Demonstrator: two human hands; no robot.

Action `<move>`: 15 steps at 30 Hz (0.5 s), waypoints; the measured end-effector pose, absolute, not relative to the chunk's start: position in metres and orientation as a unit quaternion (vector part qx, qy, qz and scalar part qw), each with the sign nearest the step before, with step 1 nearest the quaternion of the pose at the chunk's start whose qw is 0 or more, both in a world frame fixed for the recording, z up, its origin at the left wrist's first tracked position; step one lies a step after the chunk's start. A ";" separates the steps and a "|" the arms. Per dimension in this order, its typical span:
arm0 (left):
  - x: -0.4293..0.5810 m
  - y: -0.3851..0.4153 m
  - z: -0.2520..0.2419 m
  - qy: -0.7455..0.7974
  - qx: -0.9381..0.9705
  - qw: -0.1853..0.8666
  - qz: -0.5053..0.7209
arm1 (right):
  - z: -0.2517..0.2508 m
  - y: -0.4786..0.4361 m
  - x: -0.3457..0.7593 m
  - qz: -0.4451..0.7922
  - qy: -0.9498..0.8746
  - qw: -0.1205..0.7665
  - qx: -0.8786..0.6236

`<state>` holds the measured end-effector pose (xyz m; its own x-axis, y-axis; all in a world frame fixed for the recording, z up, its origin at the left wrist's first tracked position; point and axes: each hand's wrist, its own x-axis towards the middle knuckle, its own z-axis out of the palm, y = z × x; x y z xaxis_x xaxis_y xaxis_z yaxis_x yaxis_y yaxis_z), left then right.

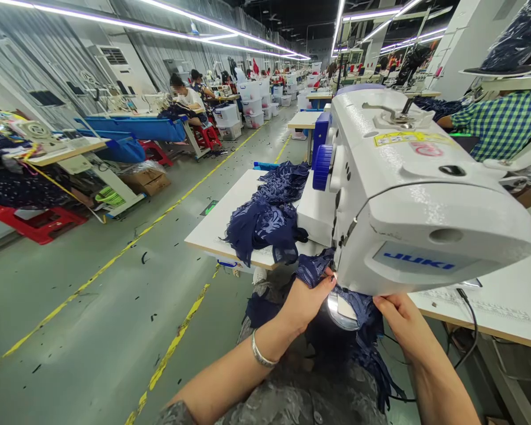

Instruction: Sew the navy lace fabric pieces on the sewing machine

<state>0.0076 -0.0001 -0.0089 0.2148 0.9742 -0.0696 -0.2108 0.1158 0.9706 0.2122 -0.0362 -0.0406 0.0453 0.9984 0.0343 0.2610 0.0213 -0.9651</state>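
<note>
A white JUKI sewing machine (407, 195) stands on the pale table (504, 301) right in front of me. Dark navy lace fabric (269, 212) lies heaped behind the machine and runs under its head down into my lap. My left hand (307, 298), with a silver bangle at the wrist, pinches the navy fabric at the left of the needle area. My right hand (400, 321) grips the same fabric on the right, fingers curled. The needle and presser foot are hidden under the machine head.
An aisle with yellow floor lines (115, 260) runs to the left, littered with thread scraps. Other people sit at sewing stations (186, 100) beyond it. A person in a green checked shirt (500, 124) sits behind the machine. Red stools (35, 221) and boxes stand left.
</note>
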 end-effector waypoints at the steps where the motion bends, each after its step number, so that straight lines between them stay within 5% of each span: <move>1: 0.007 0.000 -0.008 0.411 0.464 0.625 0.475 | -0.040 -0.037 0.212 0.409 -0.556 0.448 -0.568; 15: 0.011 -0.003 -0.009 0.384 0.473 0.614 0.501 | -0.056 -0.041 0.226 0.351 -0.562 0.435 -0.610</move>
